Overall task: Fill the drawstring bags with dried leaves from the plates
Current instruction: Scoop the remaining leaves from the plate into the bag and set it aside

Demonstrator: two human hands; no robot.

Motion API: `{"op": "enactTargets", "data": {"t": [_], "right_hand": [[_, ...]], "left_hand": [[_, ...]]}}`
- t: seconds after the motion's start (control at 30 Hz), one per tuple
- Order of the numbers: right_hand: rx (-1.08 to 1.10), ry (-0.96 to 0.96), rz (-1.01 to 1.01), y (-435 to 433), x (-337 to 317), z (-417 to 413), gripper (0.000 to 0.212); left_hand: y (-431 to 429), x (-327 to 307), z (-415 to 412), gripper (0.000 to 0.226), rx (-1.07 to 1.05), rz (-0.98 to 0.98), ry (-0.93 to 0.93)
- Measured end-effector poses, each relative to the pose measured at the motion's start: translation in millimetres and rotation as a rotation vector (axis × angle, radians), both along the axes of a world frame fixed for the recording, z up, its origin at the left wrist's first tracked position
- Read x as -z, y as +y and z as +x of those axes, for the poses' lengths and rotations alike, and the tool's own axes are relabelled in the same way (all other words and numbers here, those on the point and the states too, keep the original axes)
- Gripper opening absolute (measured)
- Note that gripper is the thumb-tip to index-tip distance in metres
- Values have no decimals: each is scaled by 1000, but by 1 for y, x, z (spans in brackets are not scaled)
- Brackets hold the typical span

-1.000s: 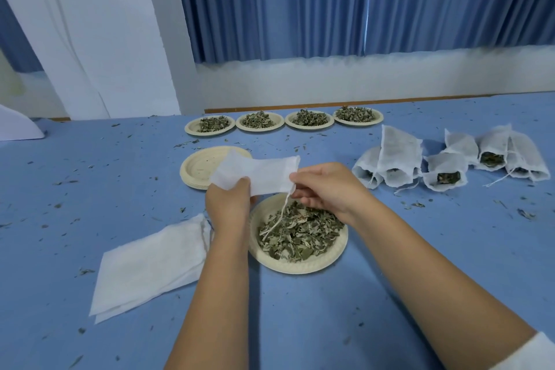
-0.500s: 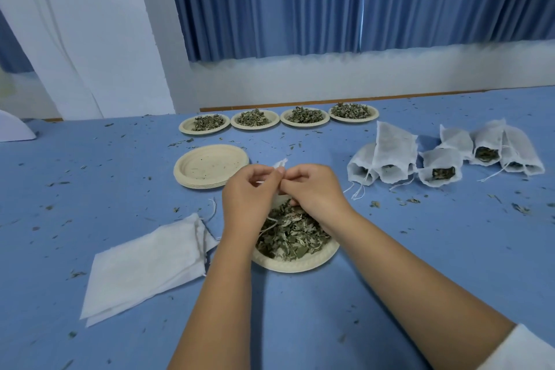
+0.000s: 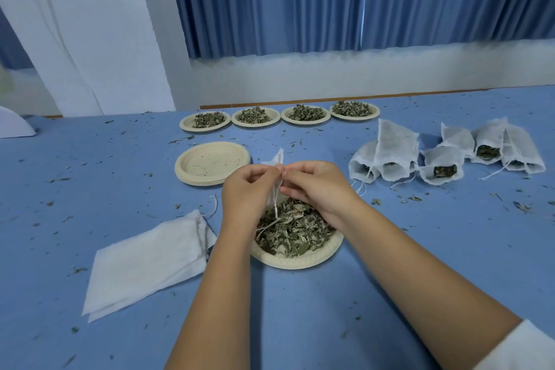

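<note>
Obs: left hand (image 3: 249, 189) and right hand (image 3: 315, 186) pinch 1 bag (image 3: 274, 193) mouth over plate (image 3: 300, 262) toward desk's near edge; advise opening wide above leaves (image 3: 295, 231), drawstring (image 3: 275, 213) clear

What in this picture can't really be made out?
In the head view:
- Most of the drawstring bag: hidden behind the left hand and right hand pinching it.
- How full the filled bags are: cloth covers them.
- The white object at the left edge: cut off by the frame.
- How many stacked plates: rims too fine to count.
</note>
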State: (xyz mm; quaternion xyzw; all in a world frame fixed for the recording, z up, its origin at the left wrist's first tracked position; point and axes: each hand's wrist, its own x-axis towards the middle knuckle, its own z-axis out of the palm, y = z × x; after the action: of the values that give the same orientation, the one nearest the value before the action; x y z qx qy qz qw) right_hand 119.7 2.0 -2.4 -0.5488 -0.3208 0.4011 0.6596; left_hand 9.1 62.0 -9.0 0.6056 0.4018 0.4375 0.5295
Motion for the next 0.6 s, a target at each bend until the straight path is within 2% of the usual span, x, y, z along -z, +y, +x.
{"op": "enactTargets", "data": {"t": [0.17,0.37,0.5,0.6], "right_hand": [[53,7,-16,0,-2,1,5],[255,-521,-66,-4,-3,5,12],[141,-588,-29,-5,-5,2,16],[86,-643,-36,-5,-8,4,14]], "left_hand": [[0,0,0,12,-79,43,9],[-1,4,-1,16,-256,380,242],[4,1,-7,18,-294,487,238],[9,-1,-16,17,-298,483,174]]}}
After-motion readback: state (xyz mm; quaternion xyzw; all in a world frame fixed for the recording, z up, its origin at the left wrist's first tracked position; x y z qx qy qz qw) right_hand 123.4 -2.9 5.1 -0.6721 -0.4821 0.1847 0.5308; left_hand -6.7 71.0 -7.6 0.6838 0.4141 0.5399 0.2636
